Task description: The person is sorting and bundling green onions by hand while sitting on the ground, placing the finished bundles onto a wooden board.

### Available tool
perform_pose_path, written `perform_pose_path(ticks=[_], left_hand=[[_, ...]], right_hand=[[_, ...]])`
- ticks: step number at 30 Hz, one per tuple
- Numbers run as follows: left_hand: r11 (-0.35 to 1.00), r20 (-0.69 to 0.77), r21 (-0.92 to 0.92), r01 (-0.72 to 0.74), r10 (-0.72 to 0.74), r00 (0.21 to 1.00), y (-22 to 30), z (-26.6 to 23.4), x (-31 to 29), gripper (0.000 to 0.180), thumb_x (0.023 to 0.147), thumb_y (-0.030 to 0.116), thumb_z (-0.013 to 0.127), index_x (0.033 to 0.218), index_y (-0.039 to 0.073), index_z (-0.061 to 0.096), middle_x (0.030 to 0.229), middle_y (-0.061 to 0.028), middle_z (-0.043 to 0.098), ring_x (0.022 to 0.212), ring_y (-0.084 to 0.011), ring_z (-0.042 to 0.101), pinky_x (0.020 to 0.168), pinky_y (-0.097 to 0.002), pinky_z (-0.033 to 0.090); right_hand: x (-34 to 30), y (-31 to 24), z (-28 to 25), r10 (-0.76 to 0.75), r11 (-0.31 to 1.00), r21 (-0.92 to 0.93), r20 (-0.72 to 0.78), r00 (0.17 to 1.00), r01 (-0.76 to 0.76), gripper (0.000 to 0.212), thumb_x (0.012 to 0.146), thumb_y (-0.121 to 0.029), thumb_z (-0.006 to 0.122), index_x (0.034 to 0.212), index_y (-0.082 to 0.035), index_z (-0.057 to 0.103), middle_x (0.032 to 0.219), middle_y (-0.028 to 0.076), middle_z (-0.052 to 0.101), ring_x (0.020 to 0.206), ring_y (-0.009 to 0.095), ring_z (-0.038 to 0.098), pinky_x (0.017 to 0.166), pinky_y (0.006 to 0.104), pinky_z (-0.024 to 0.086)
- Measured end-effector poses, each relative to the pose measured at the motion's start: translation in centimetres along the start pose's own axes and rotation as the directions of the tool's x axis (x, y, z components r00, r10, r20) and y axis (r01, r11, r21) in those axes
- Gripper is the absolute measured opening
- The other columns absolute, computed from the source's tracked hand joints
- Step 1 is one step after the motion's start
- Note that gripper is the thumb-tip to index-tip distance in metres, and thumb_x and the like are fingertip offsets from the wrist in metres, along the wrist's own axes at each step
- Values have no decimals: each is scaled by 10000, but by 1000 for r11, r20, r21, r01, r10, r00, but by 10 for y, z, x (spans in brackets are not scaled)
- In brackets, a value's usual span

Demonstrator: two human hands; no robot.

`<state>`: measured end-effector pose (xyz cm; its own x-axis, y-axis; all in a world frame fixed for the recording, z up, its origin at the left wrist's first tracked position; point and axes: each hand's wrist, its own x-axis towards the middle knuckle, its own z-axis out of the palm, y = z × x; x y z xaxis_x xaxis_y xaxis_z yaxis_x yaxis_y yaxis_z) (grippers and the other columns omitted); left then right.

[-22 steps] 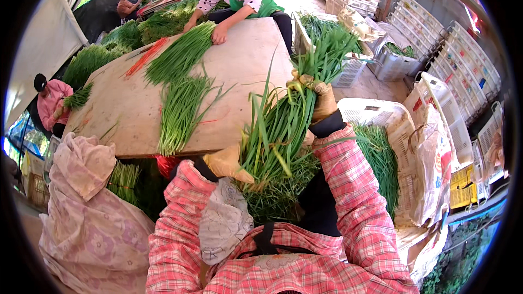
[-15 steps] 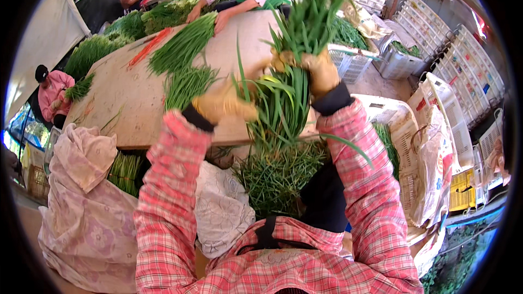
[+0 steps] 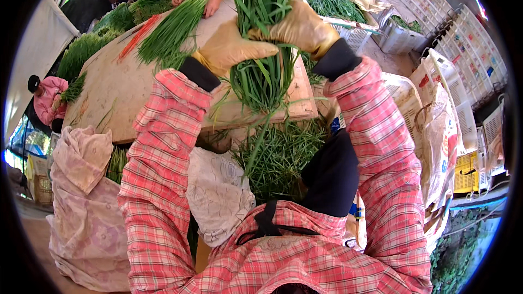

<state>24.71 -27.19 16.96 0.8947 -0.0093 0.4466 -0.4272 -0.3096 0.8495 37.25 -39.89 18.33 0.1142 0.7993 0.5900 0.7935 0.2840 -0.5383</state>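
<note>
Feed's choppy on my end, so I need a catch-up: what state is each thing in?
Bunch, gripped, roughly upright
Right hand, gloved, closed on the bunch
Left hand, gloved, thumb across the bunch, fingers hidden
Sheaf, lying on the table
Red strips, lying on the table
Lower heap, loose, tangled
Far crate, open, filled with greens
Right-side crates, stacked
Cloth, draped, creased

A head-worn fisheye looks down and forward over the nearby tabletop [image 3: 122, 100].
</note>
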Motion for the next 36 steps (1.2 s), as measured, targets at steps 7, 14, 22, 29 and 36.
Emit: perform_pose_path(ticks=[7,14,22,29,36], left_hand=[[996,-73,-51,-76,72,995,-7,-1,19,495,677,-10,735,1129,8,535,978,-67,641,853,-138,618,742,-269,510],[978,-270,195,-75,127,955,-13,-11,36,185,819,141,651,907,-21,635,829,-65,669,825,-143,626,717,-266,504],[811,-436,572,122,174,883,-25,9,26,229,812,240,644,863,17,661,778,-27,649,706,-141,585,701,-284,464],[821,-441,537,196,75,895,-36,-4,22,223,802,221,647,921,35,678,828,-90,672,680,-156,595,690,-294,465],[935,-438,-223,277,-350,828,-3,-25,22,351,912,296,514,777,-13,611,769,-81,618,624,-151,560,604,-279,466]], right_hand=[[6,-17,-2,76,992,-89,-92,993,-84,365,778,-338,666,1018,-66,630,899,160,656,799,288,627,721,363,481],[-22,-51,-15,64,984,-123,-422,904,-127,331,804,-262,644,1018,-11,618,879,131,642,803,213,598,721,311,477],[-190,-25,42,621,769,487,-419,662,-414,151,856,-79,602,960,27,631,853,42,628,752,94,553,682,218,452],[-267,-39,81,733,655,579,-334,593,-485,183,834,-6,610,1014,26,604,969,42,606,793,90,562,703,207,456],[-268,-31,107,555,828,193,-419,719,-526,504,708,-41,702,1182,-23,531,945,116,587,826,213,590,723,295,484]])
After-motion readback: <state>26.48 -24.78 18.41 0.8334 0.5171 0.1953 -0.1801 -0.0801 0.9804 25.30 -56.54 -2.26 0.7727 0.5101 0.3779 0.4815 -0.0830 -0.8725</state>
